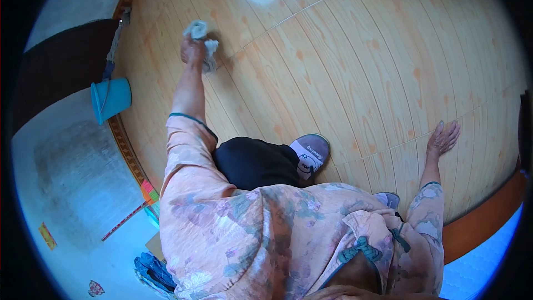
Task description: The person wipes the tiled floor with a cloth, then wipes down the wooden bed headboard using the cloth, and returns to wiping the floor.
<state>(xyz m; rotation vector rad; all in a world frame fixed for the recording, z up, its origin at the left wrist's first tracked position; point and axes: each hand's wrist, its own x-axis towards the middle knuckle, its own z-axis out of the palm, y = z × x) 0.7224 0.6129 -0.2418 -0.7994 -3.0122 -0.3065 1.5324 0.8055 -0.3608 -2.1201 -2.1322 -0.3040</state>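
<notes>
Clutching a pale, bunched cloth (pixel 211 50) in the left hand (pixel 192 51), over wood-patterned floor (pixel 333 66).
Clamped on the cloth with the left grip, right of the blue bucket (pixel 114 100); cannot tell whether touching the floor; resting the right hand (pixel 443 138) palm-down on the floor, fingers apart, well away from the cloth.

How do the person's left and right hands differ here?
The left hand grips a pale cloth; the right hand holds nothing. The left hand is curled; the right hand is opened out, apparently flat on the floor. Both are bare, below floral sleeves.
</notes>
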